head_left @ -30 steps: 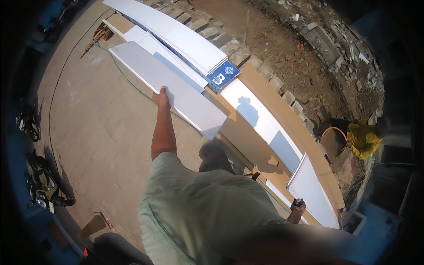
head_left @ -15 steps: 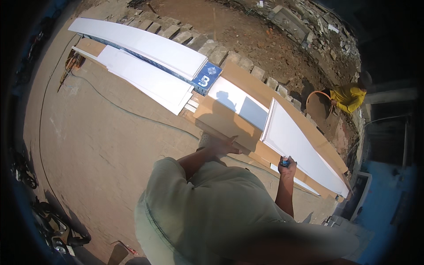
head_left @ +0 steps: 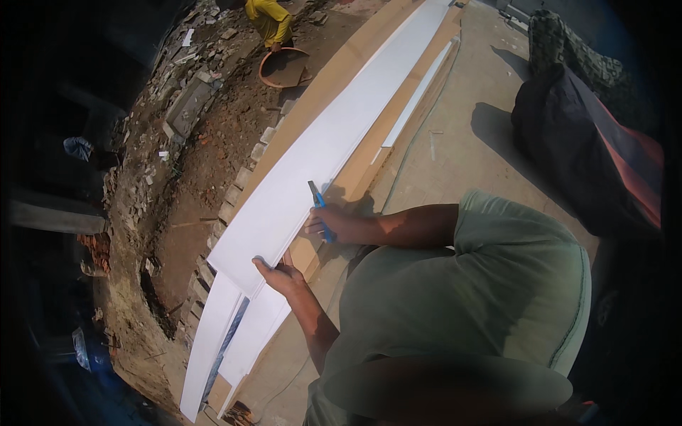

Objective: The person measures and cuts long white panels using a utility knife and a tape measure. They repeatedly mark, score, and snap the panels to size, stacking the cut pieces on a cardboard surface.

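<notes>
My left hand is closed on the near edge of a long white panel, thumb on top and fingers partly hidden below. A little farther along the same edge, my right hand is closed round a blue-handled utility knife. The knife's grey tip points up over the panel's face. Under the near end of the panel lie another white panel and a second white sheet. Brown cardboard shows beneath the panel along its near side.
Stone blocks line the far side of the cardboard, beside rubble. A person in a yellow top holds a round orange-rimmed basin. A narrow white strip lies nearby. Dark covered bulk stands at right.
My view has swung round to the right along the panels. My left hand, earlier free with fingers spread, now grips the panel edge. My right hand has brought the knife near it.
</notes>
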A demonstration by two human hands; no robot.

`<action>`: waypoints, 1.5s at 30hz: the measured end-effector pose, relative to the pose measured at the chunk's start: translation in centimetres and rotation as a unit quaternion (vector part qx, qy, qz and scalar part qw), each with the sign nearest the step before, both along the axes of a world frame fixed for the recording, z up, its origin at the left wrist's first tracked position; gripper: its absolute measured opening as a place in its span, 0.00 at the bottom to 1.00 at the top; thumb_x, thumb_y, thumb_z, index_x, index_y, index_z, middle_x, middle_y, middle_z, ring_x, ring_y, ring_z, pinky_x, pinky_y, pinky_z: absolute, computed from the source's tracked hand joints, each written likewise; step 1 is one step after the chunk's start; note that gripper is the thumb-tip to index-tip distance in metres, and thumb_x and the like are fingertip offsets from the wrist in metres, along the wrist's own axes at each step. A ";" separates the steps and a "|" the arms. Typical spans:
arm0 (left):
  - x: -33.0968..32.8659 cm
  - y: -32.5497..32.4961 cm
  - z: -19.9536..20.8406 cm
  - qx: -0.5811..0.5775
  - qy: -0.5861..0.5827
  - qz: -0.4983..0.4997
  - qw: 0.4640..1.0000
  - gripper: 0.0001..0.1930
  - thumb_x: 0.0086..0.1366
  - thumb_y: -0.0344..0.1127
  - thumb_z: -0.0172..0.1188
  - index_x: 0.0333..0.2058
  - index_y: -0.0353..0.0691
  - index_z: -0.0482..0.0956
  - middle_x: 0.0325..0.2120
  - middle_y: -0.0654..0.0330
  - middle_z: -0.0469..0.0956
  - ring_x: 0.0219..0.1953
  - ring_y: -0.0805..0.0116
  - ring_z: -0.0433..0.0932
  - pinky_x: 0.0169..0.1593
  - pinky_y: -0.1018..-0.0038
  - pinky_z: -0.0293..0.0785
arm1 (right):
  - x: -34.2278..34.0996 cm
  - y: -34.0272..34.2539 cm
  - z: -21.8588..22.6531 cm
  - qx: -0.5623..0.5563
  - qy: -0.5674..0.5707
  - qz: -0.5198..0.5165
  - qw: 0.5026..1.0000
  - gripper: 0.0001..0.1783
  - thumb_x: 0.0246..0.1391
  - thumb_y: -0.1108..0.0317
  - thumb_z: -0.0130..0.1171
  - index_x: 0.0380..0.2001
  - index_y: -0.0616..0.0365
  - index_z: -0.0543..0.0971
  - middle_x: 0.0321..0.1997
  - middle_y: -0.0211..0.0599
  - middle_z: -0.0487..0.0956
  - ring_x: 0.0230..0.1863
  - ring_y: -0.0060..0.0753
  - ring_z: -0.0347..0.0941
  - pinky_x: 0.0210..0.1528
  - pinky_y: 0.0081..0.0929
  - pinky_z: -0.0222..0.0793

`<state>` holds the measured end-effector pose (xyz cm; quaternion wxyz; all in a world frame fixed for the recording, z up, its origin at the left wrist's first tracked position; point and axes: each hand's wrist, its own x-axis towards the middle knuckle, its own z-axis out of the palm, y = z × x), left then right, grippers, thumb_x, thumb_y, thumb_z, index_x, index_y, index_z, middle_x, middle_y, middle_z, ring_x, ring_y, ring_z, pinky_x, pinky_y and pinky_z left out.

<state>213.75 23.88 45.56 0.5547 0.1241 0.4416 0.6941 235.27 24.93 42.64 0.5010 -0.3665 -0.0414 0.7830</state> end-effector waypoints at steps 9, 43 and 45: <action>-21.0 -13.2 12.0 0.023 0.147 0.170 0.974 0.36 0.82 0.53 0.61 0.76 0.34 0.66 0.71 0.44 0.71 0.70 0.47 0.75 0.65 0.46 0.82 | 18.1 -0.1 -13.3 -0.078 -0.324 -0.290 0.897 0.20 0.71 0.54 0.65 0.55 0.57 0.81 0.36 0.31 0.82 0.31 0.30 0.80 0.29 0.35 0.75; -79.9 -39.3 -11.3 -0.110 -0.177 0.244 0.947 0.29 0.84 0.50 0.58 0.74 0.42 0.68 0.66 0.52 0.75 0.67 0.52 0.78 0.64 0.48 0.84 | -56.5 -17.4 -25.4 -0.047 -0.170 -0.012 0.984 0.17 0.73 0.61 0.65 0.58 0.54 0.76 0.50 0.37 0.82 0.47 0.33 0.83 0.34 0.30 0.73; -86.3 -39.5 -10.4 -0.133 -0.139 0.278 0.941 0.29 0.86 0.53 0.54 0.75 0.42 0.67 0.67 0.52 0.76 0.70 0.52 0.76 0.66 0.47 0.81 | -58.2 -16.9 -27.0 -0.061 -0.152 -0.065 0.984 0.18 0.75 0.59 0.63 0.59 0.56 0.76 0.52 0.38 0.82 0.48 0.34 0.82 0.35 0.31 0.72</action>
